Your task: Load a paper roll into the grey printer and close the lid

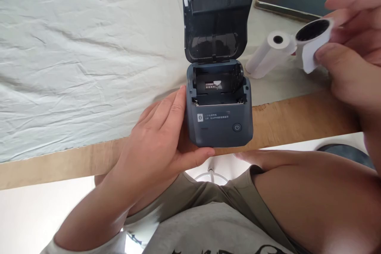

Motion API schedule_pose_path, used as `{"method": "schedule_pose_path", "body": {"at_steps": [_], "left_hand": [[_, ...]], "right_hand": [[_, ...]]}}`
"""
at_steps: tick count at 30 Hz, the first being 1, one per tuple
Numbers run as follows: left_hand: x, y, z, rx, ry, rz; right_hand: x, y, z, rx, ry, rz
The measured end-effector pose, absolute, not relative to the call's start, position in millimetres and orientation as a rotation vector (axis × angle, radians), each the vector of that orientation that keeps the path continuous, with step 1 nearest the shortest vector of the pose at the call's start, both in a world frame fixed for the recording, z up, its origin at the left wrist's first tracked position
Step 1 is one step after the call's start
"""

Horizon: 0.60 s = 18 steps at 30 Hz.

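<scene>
The paper roll is pinched between right hand fingers, up at 2 o'clock from the open printer, which is clasped by the left hand. Probably light and crushable, so best held gently by the rims.

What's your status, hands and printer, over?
Left hand steadies small dark grey boxy plastic printer, lid up, bay without roll. Right hand pinches white paper roll. Second white roll lies beside printer, bay unobstructed.

head cam looks fwd & down, close over printer.
</scene>
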<state>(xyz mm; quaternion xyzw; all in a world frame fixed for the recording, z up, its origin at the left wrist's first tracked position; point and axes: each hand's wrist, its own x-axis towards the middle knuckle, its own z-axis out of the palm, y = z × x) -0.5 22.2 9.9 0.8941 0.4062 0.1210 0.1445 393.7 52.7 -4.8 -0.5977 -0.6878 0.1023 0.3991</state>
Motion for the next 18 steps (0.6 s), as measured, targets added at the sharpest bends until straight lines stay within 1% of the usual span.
{"method": "schedule_pose_path", "body": {"at_steps": [2, 8, 11, 18], "left_hand": [[1, 22, 10, 2.568, 1.183, 0.352], [1, 22, 10, 2.540, 1.210, 0.352], [0, 22, 10, 2.536, 1.206, 0.347], [0, 24, 11, 2.523, 1.185, 0.353]], "right_hand": [[387, 49, -1, -1.503, -1.764, 0.342], [401, 54, -2, -1.859, -1.904, 0.048], [408, 59, -3, -1.873, -1.958, -0.020], [434, 82, -10, -1.815, -2.060, 0.107]]}}
